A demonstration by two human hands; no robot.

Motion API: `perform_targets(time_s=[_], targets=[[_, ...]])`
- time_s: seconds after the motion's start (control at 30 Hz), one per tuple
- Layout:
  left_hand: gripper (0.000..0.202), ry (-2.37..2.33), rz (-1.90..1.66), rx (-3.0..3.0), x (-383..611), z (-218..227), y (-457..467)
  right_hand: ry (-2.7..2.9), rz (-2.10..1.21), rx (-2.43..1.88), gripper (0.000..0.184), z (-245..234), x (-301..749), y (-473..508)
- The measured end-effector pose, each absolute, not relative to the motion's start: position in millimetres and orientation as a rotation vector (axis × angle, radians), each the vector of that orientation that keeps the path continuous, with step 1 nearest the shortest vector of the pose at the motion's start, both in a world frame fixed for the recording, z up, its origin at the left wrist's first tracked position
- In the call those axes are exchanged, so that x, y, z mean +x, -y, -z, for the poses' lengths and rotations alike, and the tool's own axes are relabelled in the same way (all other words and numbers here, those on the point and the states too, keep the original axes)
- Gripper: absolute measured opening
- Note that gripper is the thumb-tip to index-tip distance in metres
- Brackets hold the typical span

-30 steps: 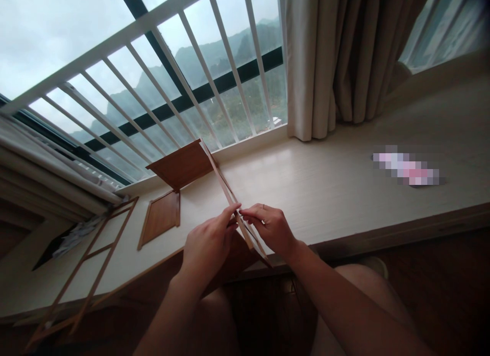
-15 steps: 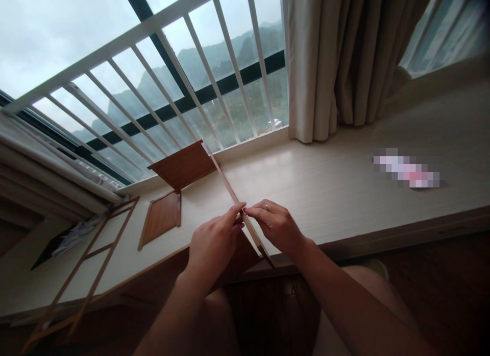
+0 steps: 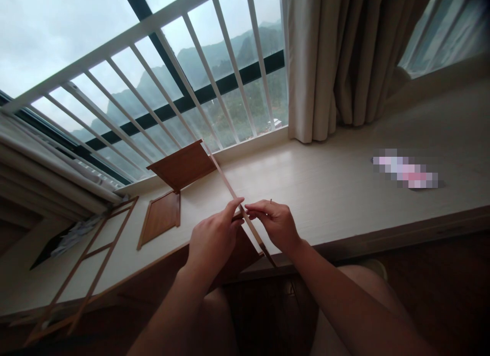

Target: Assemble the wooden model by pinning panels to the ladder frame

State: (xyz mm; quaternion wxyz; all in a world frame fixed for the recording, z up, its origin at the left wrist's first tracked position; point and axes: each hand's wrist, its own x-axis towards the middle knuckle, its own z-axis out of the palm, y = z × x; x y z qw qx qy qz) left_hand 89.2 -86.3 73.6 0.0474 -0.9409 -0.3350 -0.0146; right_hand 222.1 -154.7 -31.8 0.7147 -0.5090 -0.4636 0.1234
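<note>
A long, thin wooden strip point(image 3: 253, 231) slants from the window side toward my knees, its narrow edge facing up. My left hand point(image 3: 214, 236) grips it from the left, thumb on top and fingers curled below near a darker wooden piece. On the strip's right side, my right hand point(image 3: 277, 223) is closed in a pinch close to the edge; whatever its fingertips hold is too small to make out. A brown wooden panel point(image 3: 186, 166) stands at the strip's far end. Another brown panel point(image 3: 243, 251) shows below my left hand, partly hidden by it.
On the pale window ledge point(image 3: 306, 192) lie a small brown panel point(image 3: 161, 218) and, further left, a ladder-like wooden frame point(image 3: 109, 248) reaching over the front edge. A blurred pinkish item point(image 3: 408, 169) rests at right. White railing and curtains point(image 3: 317, 65) border the ledge.
My right hand has turned slightly, its fingers curling more tightly into a pinch beside the strip. My left hand stays nearly in place on the wood.
</note>
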Motion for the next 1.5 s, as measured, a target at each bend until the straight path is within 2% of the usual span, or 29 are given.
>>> perform_targets(time_s=[0.53,1.5], targets=[[0.042,1.039,0.207,-2.994,82,-67,84,0.735,-0.655,-1.004,0.022,29,222,149],[0.041,1.016,0.213,-3.040,90,-67,84,0.840,-0.365,-1.139,0.026,30,207,157]])
